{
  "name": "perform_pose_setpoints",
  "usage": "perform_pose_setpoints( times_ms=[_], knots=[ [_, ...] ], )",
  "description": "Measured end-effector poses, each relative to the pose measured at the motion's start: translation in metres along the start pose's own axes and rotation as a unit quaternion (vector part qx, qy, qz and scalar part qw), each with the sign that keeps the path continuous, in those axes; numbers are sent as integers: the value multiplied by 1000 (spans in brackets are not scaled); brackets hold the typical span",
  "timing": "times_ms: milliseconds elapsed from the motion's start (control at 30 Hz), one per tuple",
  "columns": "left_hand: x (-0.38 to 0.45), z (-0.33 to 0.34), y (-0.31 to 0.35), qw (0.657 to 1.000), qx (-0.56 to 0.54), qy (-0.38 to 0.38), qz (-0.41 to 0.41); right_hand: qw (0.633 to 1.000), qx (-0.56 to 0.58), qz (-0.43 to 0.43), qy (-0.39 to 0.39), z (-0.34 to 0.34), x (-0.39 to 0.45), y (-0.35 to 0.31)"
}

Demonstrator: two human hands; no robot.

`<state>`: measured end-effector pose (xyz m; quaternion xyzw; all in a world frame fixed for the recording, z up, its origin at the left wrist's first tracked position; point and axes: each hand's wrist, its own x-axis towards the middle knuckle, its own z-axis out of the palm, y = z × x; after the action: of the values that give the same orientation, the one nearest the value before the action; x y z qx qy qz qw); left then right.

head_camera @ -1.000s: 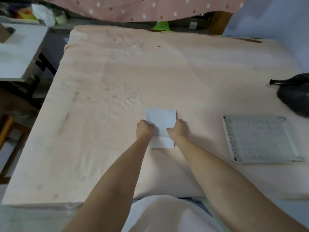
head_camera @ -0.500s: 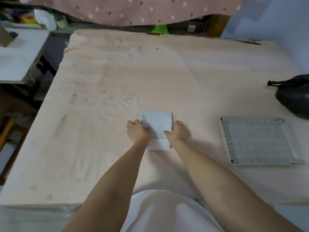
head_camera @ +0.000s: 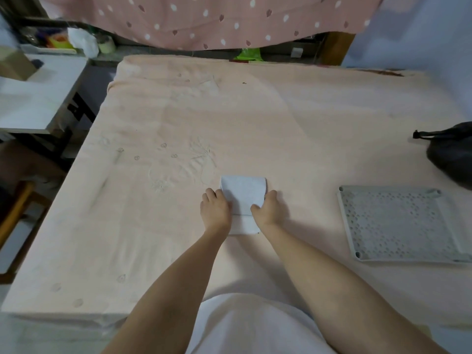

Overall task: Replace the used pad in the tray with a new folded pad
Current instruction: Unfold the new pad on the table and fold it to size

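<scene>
Nearest the camera, two bare forearms reach out over the near edge of a bed point(head_camera: 255, 118) spread with a pale peach sheet. The left hand point(head_camera: 215, 210) and the right hand point(head_camera: 267, 210) rest palm down on either side of a white folded pad point(head_camera: 244, 198), which lies flat on the sheet a little in from the middle of the near edge. The fingers point(head_camera: 212, 195) of the left hand are curled over the pad's left edge, and those of the right hand press on its right edge with the thumb on top; both hands have hold of the pad rather than lying slack. The pad shows a folded flap over a lower layer, whose near strip sticks out between the wrists.

Toward the right edge of the bed, well apart from the pad, sits a grey perforated tray point(head_camera: 401, 223), flat on the sheet; nothing lies in it. Beyond the tray, at the right edge, is a black bag point(head_camera: 452, 154) with a knotted top; its contents cannot be seen.

Past the far edge of the bed hangs a pink spotted cloth point(head_camera: 217, 19). Beside the far left corner stands a white counter point(head_camera: 35, 98) carrying a brown box point(head_camera: 14, 65).
</scene>
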<state>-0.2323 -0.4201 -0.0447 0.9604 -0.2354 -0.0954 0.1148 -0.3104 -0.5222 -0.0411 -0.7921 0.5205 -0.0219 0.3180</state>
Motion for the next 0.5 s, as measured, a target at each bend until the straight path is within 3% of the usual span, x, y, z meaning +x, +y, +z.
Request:
perform_pose_setpoints(
  times_ms=[100, 200, 400, 500],
  knots=[
    [2, -2, -1, 989, -142, -11, -46, 996, 86, 15, -5, 1, -1, 3],
    [11, -7, -5, 911, -385, -78, -124, 967, 235, 98, -34, -3, 2, 4],
    [27, -26, -19, 820, -536, -97, -175, 919, 345, 142, -125, -22, 13, 3],
    [34, -36, -21, 765, -590, -91, -244, 849, 461, 187, -179, -33, 18, -8]
  ],
)
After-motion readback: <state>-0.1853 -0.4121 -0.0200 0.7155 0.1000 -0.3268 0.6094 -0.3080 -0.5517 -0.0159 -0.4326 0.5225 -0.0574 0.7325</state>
